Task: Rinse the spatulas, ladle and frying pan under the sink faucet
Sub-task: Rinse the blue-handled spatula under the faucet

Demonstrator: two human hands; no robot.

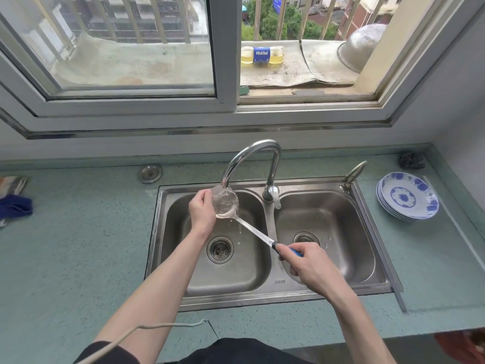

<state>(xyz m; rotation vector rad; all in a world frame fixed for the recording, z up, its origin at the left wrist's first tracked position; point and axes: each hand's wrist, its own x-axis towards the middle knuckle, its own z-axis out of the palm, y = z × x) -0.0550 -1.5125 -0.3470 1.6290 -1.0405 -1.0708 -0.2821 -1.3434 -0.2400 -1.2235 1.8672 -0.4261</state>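
the steel ladle with a blue handle (237,218) lies slantwise over the left basin of the double stainless sink (265,292), its long axis running from the bowl, up-left under the curved chrome faucet (252,158), down to the grip at lower right. the left hand (202,214) cups the bowl's edge in the stream; the right hand (305,264) is wrapped around the blue handle. either hand could turn it. no spatulas or frying pan are in view.

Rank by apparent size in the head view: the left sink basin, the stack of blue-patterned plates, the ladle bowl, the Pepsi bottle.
1. Left sink basin
2. Stack of plates
3. Pepsi bottle, though it lies farther away, so unsure
4. Ladle bowl
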